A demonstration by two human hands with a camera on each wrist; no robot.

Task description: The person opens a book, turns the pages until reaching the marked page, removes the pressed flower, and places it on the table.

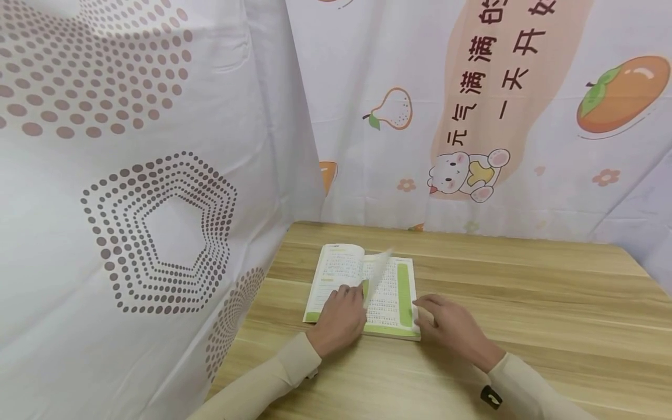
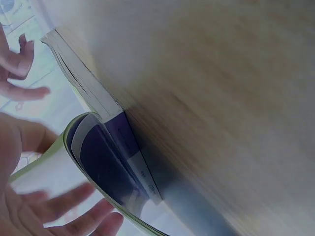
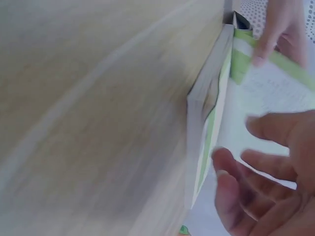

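An open book (image 1: 388,291) with green-bordered printed pages lies on the wooden table. One blurred page (image 1: 375,277) stands partly raised near its middle fold. My left hand (image 1: 343,318) lies over the lower left page and the fold, its fingers loosely bent. In the left wrist view, the fingers of that left hand (image 2: 64,211) overlap the bowed-up left side, and the dark inside of the cover (image 2: 106,157) shows beneath. My right hand (image 1: 454,326) is at the book's right edge, fingertips close to the margin. Its spread, slightly bent fingers (image 3: 270,164) hold nothing.
The wood-grained table (image 1: 525,291) extends to the right of the book. A white curtain with dotted patterns (image 1: 163,233) hangs along the left side, and another with fruit prints (image 1: 388,111) hangs behind the table.
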